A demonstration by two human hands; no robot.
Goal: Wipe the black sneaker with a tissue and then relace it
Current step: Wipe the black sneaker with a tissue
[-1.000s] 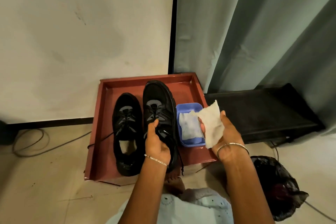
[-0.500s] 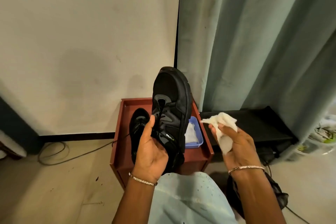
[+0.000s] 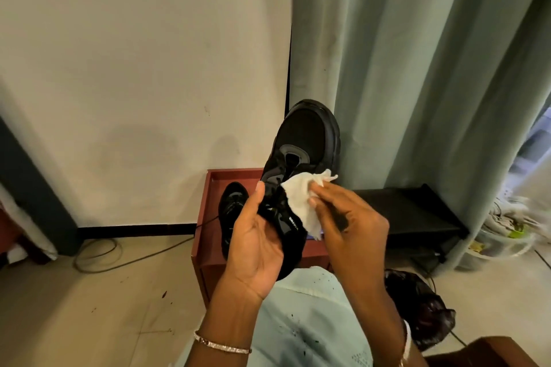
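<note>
Right hand [image 3: 351, 217] has brought pinched tissue [image 3: 301, 202] onto black sneaker [image 3: 307, 140], left hand [image 3: 256, 235] gripping heel end, toe before curtain [image 3: 417, 68]

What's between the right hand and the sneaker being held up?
The white tissue: the right hand holds it against the side of the black sneaker, which the left hand grips. The head view shows it.

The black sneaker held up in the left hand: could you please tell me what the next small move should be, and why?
Probably draw the tissue along the black sneaker toward its toe. The right hand holds the tissue against the upper beside the laces, and the left hand grips the heel end, so a wiping stroke looks ready.
</note>
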